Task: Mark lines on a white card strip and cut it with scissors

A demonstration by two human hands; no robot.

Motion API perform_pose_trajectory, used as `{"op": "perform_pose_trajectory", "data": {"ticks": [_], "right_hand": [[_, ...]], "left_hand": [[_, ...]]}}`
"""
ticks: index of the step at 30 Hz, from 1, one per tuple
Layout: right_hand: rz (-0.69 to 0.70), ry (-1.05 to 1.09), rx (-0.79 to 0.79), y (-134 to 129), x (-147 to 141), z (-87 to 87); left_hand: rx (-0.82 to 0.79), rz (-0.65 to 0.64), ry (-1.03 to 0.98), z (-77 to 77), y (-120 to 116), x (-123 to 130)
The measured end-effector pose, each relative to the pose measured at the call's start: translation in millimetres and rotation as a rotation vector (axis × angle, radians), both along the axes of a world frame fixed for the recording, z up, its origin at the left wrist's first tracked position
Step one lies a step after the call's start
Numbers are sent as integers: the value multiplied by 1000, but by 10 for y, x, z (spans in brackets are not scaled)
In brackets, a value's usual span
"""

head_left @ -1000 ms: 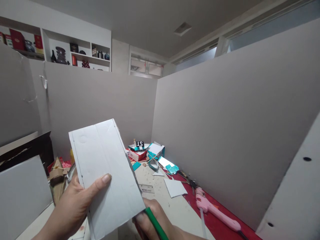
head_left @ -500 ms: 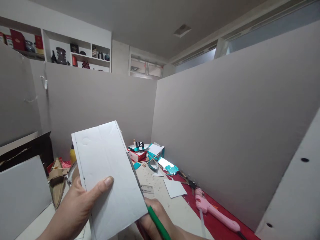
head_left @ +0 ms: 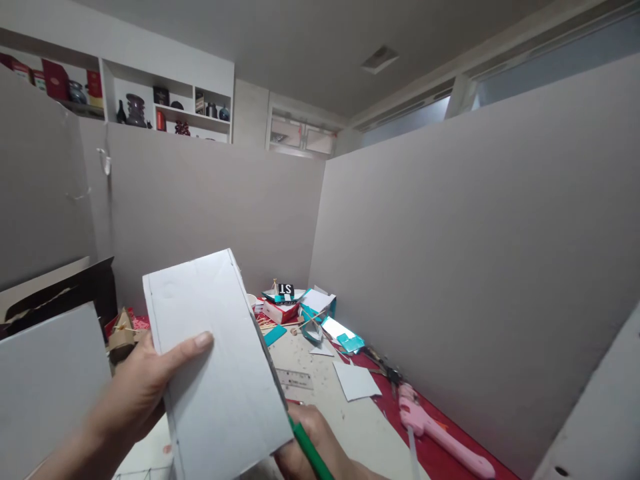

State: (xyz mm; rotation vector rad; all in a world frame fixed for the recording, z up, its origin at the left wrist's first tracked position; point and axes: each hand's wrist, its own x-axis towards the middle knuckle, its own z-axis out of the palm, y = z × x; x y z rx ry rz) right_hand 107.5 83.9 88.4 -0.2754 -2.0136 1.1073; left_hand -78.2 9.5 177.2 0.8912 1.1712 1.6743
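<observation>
A white rectangular piece of cardboard [head_left: 220, 380] is held up tilted in front of me, with thin lines drawn near its edges. My left hand [head_left: 155, 367] grips its left side, thumb flat on the face and fingers hidden behind. At the lower right corner is my right hand [head_left: 315, 437], closed around a slim green tool [head_left: 311, 453]. The tool's working end is hidden, so its exact kind cannot be made out. Behind the cardboard, a clear ruler [head_left: 295, 379] lies on the table [head_left: 340, 427].
On the right, a pink glue gun [head_left: 440, 440] rests on red cloth [head_left: 425, 460]. A white card piece [head_left: 356, 381] lies beside it. Teal and white scraps [head_left: 345, 333] and a small model boat [head_left: 285, 293] sit at the back. A white board [head_left: 50, 387] stands left.
The camera view has shifted slightly, moving the background right and revealing more of the ruler. My left thumb sits a little higher in view. Both hands keep their holds.
</observation>
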Motion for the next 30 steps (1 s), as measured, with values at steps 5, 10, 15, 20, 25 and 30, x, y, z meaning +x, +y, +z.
{"op": "perform_pose_trajectory", "data": {"ticks": [5,10,15,20,25,30], "right_hand": [[-57,-68,114,38,101,17],[-55,-87,170,105,117,-50],[-22,-27,139,146,103,-95],[19,47,94,167,95,-104],[18,34,66,209,78,-196],[11,13,72,186,103,-149]], "left_hand": [[65,28,7,-60,35,105],[70,7,0,-104,46,107],[51,-2,-21,-117,30,109],[63,-21,-25,-119,21,123],[46,-19,-39,-128,27,121],[55,-10,-30,-129,32,112]]}}
